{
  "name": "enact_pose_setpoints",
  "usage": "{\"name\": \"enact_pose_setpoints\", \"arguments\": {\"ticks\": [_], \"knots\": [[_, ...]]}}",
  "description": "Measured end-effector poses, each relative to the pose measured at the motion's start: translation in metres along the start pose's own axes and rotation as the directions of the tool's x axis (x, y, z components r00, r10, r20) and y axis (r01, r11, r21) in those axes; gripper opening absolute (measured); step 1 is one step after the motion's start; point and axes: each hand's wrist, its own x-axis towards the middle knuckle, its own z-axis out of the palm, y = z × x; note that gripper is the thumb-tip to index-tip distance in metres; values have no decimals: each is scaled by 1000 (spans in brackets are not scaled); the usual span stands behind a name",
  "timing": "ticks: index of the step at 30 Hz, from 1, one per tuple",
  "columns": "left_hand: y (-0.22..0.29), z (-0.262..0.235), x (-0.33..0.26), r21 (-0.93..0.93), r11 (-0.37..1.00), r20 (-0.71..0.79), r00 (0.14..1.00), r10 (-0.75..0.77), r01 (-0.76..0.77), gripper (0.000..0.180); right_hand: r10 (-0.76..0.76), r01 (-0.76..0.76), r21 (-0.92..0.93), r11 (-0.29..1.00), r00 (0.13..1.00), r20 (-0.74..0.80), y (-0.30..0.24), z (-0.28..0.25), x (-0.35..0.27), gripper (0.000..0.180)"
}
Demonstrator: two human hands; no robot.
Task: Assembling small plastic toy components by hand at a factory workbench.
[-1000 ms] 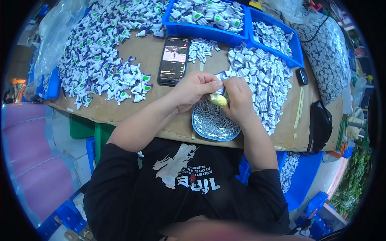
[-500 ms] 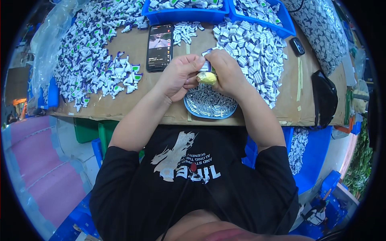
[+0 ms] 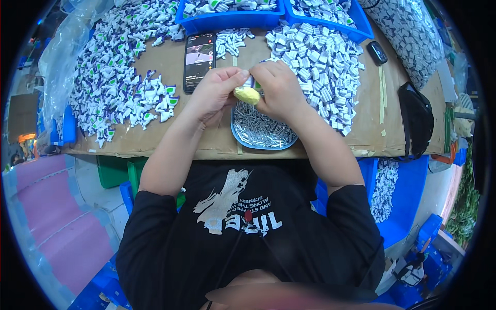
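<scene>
My left hand [image 3: 214, 94] and my right hand [image 3: 281, 90] meet over the near middle of the table. Between their pinched fingertips is a small white, purple and green plastic piece [image 3: 252, 81], mostly covered by the fingers. A yellow wrapping [image 3: 247, 95] shows at my right thumb; whether it is tape or a finger cover I cannot tell. Right below the hands stands a blue tub [image 3: 268, 148] filled with thin silvery metal pins [image 3: 263, 126]. White and purple ribbed pieces [image 3: 323, 77] lie heaped beside my right hand.
Joined white, purple and green pieces [image 3: 124, 93] spread across the left side. A phone [image 3: 199, 62] with a lit screen lies beyond my left hand, by small white parts [image 3: 232, 41]. Blue bins [image 3: 230, 20] line the back. A black key fob [image 3: 377, 52] and black pouch [image 3: 416, 119] lie right.
Both hands have shifted slightly left in the picture, and so has the whole table scene. The yellow-wrapped thumb has tilted downward to the right. The fingers stay pinched on the plastic piece.
</scene>
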Motion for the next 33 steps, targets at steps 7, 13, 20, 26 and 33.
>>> {"name": "enact_pose_setpoints", "arguments": {"ticks": [7, 13, 20, 26, 33], "knots": [[-8, -32, -11, 411, 881, 31, 970, 242, -233, 18, 198, -372, 413, 831, 893, 405, 11, -24, -4, 23], [29, -145, -29, 998, 50, -7, 760, 650, -34, 22, 689, -210, 976, 56, 716, 115, 43, -44, -2, 32], [27, -206, -26, 925, -61, -317, 847, 427, 376, 26, 427, -438, 573, 693, 889, 163, 21, -40, -3, 33], [33, -198, -16, 838, -168, -335, 732, 593, 519, 32, 155, -131, -82, 988, 843, 515, 3, -31, -11, 33], [32, -138, 4, 547, 796, -373, 776, 509, -259, 24, 107, -88, -61, 994, 778, 619, -2, -25, -13, 32]]}}
